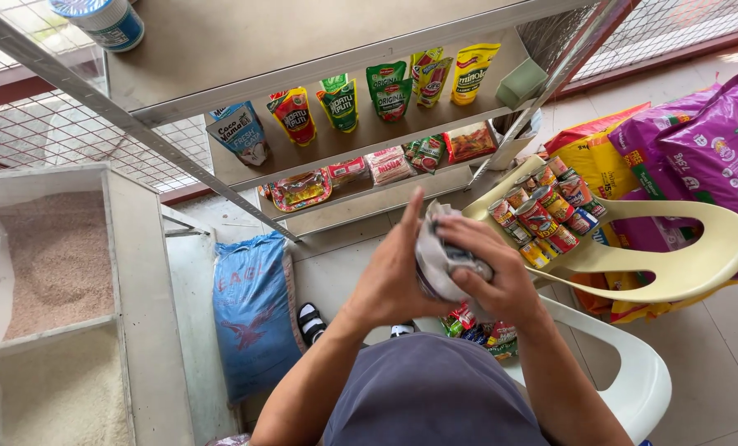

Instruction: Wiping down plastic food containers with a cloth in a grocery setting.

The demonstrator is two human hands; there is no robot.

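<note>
The right hand curls its fingers over a small tin can, gripping it, while the left hand clasps a crumpled grey cloth wrapped round the can's side. The can sits between both palms at chest height. It looks rigid, moderately heavy and smooth, so likely slippery; the curved wall seems the surest hold. At two o'clock, more cans crowd a yellow chair; at twelve, pouches line the shelf.
</note>
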